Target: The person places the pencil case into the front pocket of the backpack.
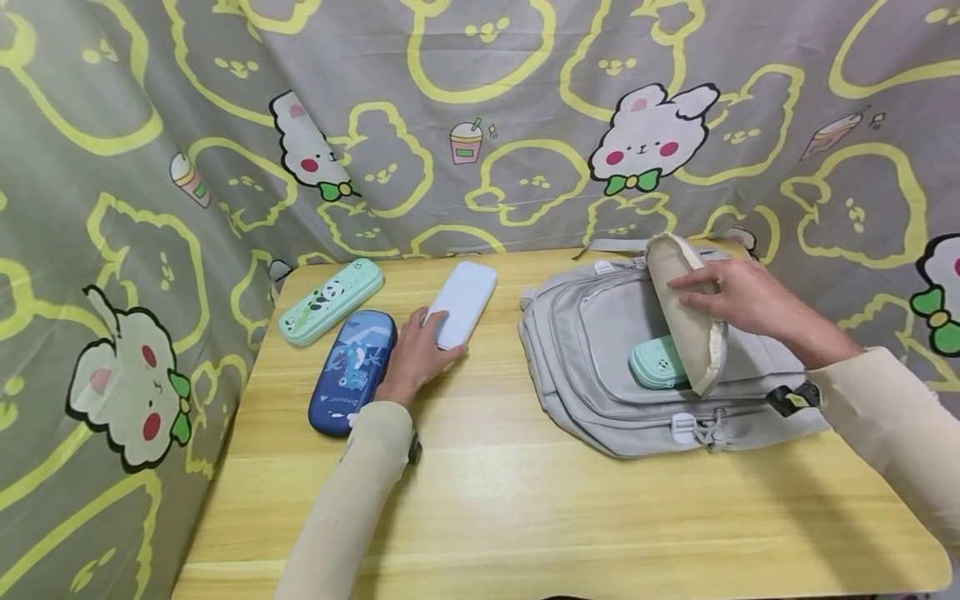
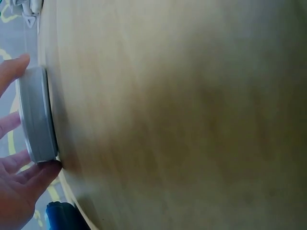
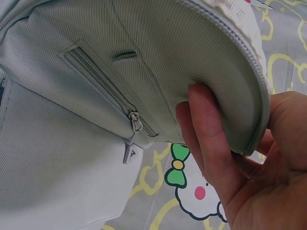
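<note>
Grey cloth [image 1: 532, 192] printed with yellow animal outlines and white rabbits hangs behind and to the left of a pale wooden bench [image 1: 480, 500]. On the far middle part of the bench lies a pale case [image 1: 468, 300], flat and slanted, its far end turned to the right. The left hand [image 1: 416, 358] has hold of its near end, the grip spread just as wide as the case, with the thumb on the right edge and the fingers on the left. Just left of that hand is a dark blue case [image 1: 348, 375] with a dinosaur picture, its near end beside the left sleeve [image 1: 348, 500]. Beyond it, toward the far left corner, sits a mint panda case [image 1: 330, 304].

Across the right half of the bench lies a grey backpack [image 1: 570, 367]. The right hand [image 1: 742, 296] lifts its flap [image 1: 686, 325], the grip nearly closed, pinching the cloth between fingers and thumb. A small zip [image 3: 135, 122] shows close to those fingers. From under the flap pokes one end of a mint green case [image 1: 652, 362]; the rest is hidden.
</note>
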`<state>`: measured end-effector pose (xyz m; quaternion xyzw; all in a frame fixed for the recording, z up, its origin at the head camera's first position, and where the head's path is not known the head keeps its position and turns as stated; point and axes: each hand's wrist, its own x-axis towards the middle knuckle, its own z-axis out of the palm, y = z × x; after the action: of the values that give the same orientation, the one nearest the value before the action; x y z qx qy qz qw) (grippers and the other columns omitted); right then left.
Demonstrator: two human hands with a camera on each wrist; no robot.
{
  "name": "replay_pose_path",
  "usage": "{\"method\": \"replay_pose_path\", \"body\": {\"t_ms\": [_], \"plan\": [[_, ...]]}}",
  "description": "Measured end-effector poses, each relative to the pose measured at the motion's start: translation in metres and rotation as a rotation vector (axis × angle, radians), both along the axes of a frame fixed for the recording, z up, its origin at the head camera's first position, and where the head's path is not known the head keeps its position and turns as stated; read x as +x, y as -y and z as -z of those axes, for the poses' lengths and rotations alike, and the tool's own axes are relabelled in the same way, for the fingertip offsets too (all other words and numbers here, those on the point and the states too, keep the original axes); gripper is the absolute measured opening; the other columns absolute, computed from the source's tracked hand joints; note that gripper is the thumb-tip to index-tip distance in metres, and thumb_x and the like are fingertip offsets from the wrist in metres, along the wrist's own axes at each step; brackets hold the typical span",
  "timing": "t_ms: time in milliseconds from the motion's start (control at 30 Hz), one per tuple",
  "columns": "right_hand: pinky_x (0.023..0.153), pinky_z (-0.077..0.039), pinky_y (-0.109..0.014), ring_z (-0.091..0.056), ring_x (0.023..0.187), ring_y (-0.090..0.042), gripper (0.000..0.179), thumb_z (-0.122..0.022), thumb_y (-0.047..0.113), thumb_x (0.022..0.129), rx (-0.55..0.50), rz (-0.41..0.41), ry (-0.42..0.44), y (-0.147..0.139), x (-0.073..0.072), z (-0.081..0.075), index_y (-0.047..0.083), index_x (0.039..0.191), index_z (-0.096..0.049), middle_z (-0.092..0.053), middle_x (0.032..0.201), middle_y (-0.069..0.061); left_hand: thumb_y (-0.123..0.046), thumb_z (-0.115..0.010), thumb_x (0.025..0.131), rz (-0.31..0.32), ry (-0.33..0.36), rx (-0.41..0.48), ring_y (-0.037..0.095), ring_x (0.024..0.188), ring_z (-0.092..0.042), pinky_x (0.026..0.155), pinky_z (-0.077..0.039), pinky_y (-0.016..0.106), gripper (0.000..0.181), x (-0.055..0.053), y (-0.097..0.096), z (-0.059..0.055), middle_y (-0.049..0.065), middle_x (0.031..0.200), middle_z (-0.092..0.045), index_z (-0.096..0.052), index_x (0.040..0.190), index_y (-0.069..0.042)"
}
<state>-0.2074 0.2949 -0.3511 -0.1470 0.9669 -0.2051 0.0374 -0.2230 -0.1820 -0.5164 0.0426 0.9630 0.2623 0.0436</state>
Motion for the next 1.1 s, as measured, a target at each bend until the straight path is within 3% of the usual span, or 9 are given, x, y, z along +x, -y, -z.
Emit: {"method": "replay_pose_path", "body": {"t_ms": [267,400,567,733,933,1100], "plan": [[0.066,-0.038,-0.03,-0.054,0.091,-0.028,0.029,-0.078,0.012,0.1,-0.019,-0.005,-0.042,0.0,0.001,0.002,0.005,0.128,-0.081,-0.075,0.127,-0.026,-0.054,-0.081,0.094,-0.015,0.006,0.017,0.043,0.149,-0.046,0.122,-0.043,0.058,0.086,-0.002,0.003,0.001,0.021,0.166,-0.046,-0.047,0.164,-0.018],[0.071,-0.039,-0.028,-0.057,0.097,-0.028,0.028,-0.08,0.011,0.099,-0.026,-0.004,-0.075,0.002,0.002,0.003,0.007,0.127,-0.082,-0.078,0.124,-0.023,-0.053,-0.081,0.095,-0.023,0.005,0.018,0.043,0.15,-0.045,0.123,-0.041,0.057,0.085,-0.002,0.004,-0.001,0.021,0.166,-0.046,-0.048,0.164,-0.016],[0.071,-0.038,-0.028,-0.056,0.093,-0.025,0.028,-0.081,0.012,0.099,-0.035,-0.005,-0.096,0.004,0.002,0.006,0.008,0.126,-0.082,-0.078,0.122,-0.022,-0.051,-0.08,0.095,-0.018,-0.001,0.029,0.044,0.152,-0.043,0.126,-0.038,0.059,0.082,-0.001,0.006,-0.001,0.022,0.167,-0.045,-0.049,0.163,-0.015],[0.073,-0.039,-0.031,-0.059,0.094,-0.027,0.029,-0.081,0.016,0.1,-0.023,0.006,-0.081,0.006,0.0,0.009,0.009,0.127,-0.082,-0.075,0.133,-0.024,-0.047,-0.08,0.094,0.0,-0.01,0.049,0.044,0.154,-0.042,0.127,-0.036,0.058,0.081,-0.002,0.011,-0.002,0.022,0.167,-0.045,-0.051,0.162,-0.015],[0.07,-0.04,-0.029,-0.058,0.101,-0.029,0.03,-0.078,0.014,0.101,-0.048,0.011,-0.041,0.01,0.001,0.007,0.009,0.13,-0.081,-0.073,0.137,-0.023,-0.046,-0.081,0.092,0.042,-0.026,0.082,0.044,0.153,-0.042,0.126,-0.037,0.061,0.081,-0.004,0.014,-0.011,0.02,0.168,-0.044,-0.051,0.162,-0.016],[0.075,-0.042,-0.03,-0.059,0.106,-0.031,0.03,-0.078,0.015,0.102,-0.06,0.006,-0.024,0.013,0.0,0.008,0.009,0.131,-0.08,-0.071,0.14,-0.025,-0.045,-0.081,0.092,0.069,-0.017,0.075,0.042,0.154,-0.041,0.125,-0.039,0.063,0.082,-0.003,0.015,-0.018,0.018,0.17,-0.043,-0.049,0.163,-0.019]]}}
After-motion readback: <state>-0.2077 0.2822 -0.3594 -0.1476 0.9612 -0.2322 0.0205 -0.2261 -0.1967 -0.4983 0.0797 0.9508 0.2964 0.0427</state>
